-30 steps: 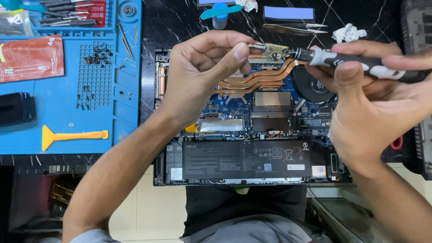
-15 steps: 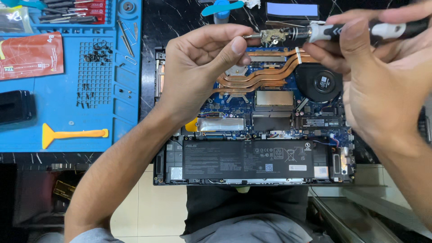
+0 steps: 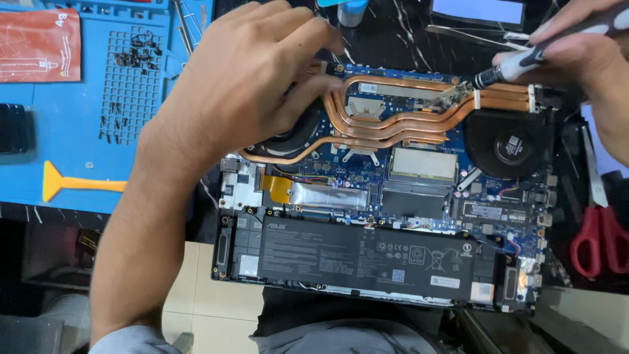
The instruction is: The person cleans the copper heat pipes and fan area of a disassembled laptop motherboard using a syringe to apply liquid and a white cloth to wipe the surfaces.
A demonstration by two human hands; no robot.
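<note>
The step in hand looks like work on a screw of the cooling assembly inside an opened laptop (image 3: 373,262), which lies bottom-up on the dark worktop (image 3: 406,33) with its battery toward the person. The right hand (image 3: 576,59) comes in from the upper right, fingers closed around the handle of a screwdriver (image 3: 524,62), whose tip rests on the small bracket where the copper heat pipes (image 3: 393,124) bend toward the right fan (image 3: 511,147). The left hand (image 3: 249,92) reaches in from the lower left, forearm slanting up across the laptop's left edge; it lies palm down over the left fan, fingers curled and loosely together, their tips pressing on the left end of the pipes; it grips nothing that I can see. The next move, as I judge it, calls for keeping the driver upright and seated in the screw head while the left hand steadies the assembly. On the blue mat (image 3: 78,151) to the left lie loose black screws (image 3: 134,56) and a yellow pry tool (image 3: 78,185); red-handled scissors (image 3: 599,229) sit at the right.
</note>
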